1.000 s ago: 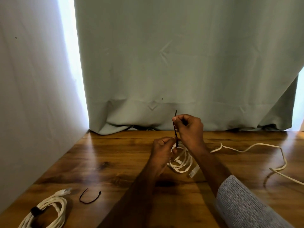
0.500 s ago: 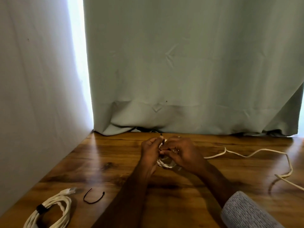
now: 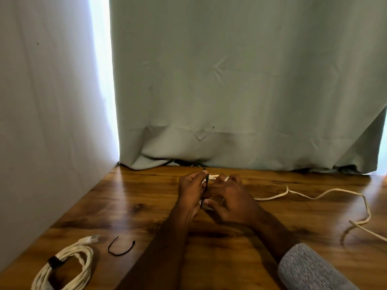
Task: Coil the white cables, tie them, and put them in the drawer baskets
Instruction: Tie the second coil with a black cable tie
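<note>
**Coiled white cable held between both hands with a black tie**

The left hand (image 3: 191,190) and the right hand (image 3: 229,198) are brought together above the wooden tabletop (image 3: 134,206). A small coil of white cable (image 3: 212,177) is enclosed between them and is largely hidden; only short white sections are seen at the fingers. A black cable tie (image 3: 207,185) is shown running roughly upright between the two hands, with its upper end pinched by the curled fingers of the left hand. The fingers of the right hand are curled round the coil, and a ring is worn on one of them. A loose white cable (image 3: 326,192) is trailed across the tabletop to the right of the right hand. Nearer the viewer and left of the left hand, a spare black tie (image 3: 121,246) is laid, and beyond it a finished coil (image 3: 69,266) bound by a black band.
</note>
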